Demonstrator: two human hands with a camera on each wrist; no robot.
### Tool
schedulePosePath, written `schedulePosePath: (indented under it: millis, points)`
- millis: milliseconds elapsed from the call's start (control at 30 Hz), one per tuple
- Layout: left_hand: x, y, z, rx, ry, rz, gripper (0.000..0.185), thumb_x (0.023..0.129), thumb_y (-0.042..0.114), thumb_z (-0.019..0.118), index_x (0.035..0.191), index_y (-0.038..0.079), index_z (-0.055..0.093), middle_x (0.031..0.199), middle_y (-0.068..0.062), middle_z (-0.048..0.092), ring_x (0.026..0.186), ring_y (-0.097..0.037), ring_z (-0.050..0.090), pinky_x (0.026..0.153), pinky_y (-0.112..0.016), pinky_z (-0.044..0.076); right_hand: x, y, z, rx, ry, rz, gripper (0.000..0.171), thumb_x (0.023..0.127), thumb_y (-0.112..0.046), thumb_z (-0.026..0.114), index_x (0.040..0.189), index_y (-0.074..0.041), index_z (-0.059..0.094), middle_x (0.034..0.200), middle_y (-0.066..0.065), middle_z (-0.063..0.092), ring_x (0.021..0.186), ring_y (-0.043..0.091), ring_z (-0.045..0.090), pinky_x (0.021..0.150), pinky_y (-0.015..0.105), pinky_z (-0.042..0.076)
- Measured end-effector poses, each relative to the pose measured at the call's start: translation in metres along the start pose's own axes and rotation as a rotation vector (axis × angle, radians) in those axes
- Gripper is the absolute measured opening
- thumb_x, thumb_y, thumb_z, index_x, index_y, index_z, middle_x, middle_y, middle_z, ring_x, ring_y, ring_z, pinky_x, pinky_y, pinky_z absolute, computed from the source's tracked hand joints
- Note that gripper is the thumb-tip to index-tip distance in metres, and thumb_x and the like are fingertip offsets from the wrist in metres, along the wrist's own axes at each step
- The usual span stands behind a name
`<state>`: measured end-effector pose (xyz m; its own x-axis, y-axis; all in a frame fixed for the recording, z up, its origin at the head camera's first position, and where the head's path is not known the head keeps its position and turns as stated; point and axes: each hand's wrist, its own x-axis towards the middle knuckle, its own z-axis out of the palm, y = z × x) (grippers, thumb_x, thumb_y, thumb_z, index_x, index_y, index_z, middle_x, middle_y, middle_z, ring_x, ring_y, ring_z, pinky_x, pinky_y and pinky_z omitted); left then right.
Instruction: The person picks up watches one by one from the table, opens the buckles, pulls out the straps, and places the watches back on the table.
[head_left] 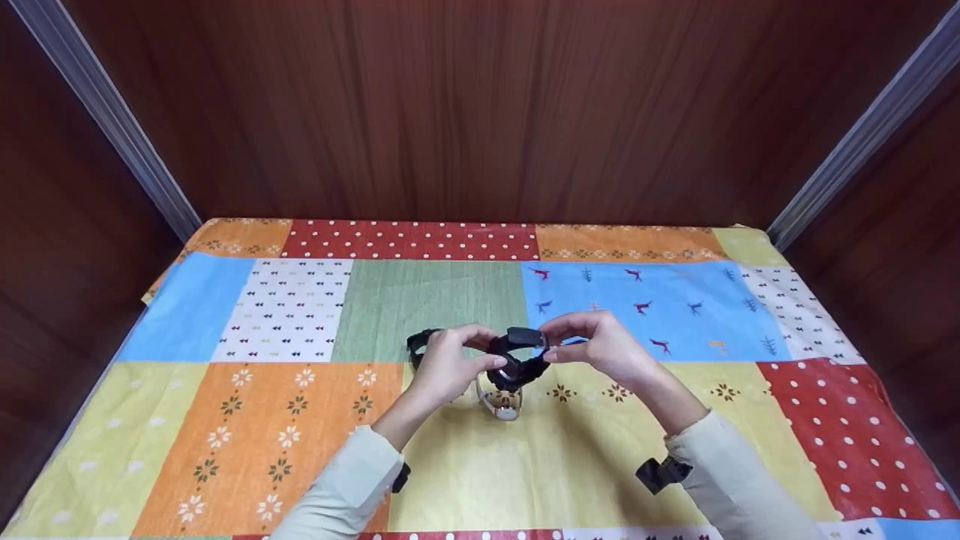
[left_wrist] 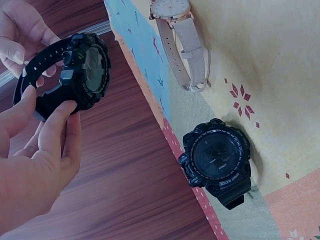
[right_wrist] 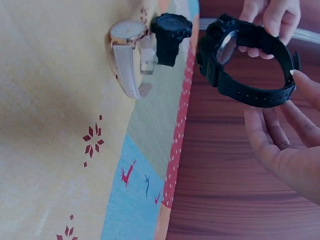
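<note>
Held watch: a black sport watch (left_wrist: 95,70) is up in the air between your two hands, clear of the cloth, its strap bent round into a loop.
Your left hand (head_left: 450,364): thumb and fingers pinch the strap beside the case.
Your right hand (head_left: 607,349): thumb and fingertips grasp the far stretch of the strap loop, opposite the case.
Buckle: you cannot tell from these views whether it is fastened.
Pale-strapped watch (left_wrist: 192,55): it rests on the yellow patch, just below the held watch in your head view; white dial, rose-gold-toned case, strap looped.
Second black watch (left_wrist: 215,155): it lies dial up just beyond your left hand, partly hidden by it in the head view, with "SPORT WATCH" lettered on the bezel.
Patchwork cloth (head_left: 480,480): it lies under both resting watches, in yellow, orange, green, blue, red and white patches.
Your sleeves (head_left: 337,480): pale, reaching to the wrists.
Backdrop: a dark wood-grain panel (head_left: 480,112) stands behind the cloth's far edge.
</note>
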<state>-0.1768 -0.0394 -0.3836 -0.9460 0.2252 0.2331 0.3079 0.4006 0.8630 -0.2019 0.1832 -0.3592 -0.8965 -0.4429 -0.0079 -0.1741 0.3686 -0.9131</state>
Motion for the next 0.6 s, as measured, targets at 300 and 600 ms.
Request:
schedulePosePath:
  millis: [300,600]
  points:
    - [-0.002,0.005,0.002,0.045,0.0,-0.014,0.019,0.074,0.011,0.074,0.091,0.005,0.069,0.084,-0.002,0.068,0.086,-0.019,0.062,0.079,-0.035,0.046,0.003,-0.004,0.004,-0.101,0.02,-0.063,0.03,0.075,-0.007,0.073,0.102,0.002,0.066,0.091,0.012,0.064,0.086,0.027,0.06,0.073,0.026,0.05]
    - [-0.003,0.01,0.005,0.103,0.001,0.015,0.019,0.072,0.01,0.075,0.089,0.006,0.07,0.085,-0.002,0.069,0.085,-0.019,0.062,0.078,-0.034,0.046,0.005,-0.007,0.012,-0.13,0.009,-0.116,0.029,0.074,-0.004,0.074,0.101,0.005,0.066,0.096,0.015,0.06,0.084,0.026,0.06,0.073,0.028,0.052]
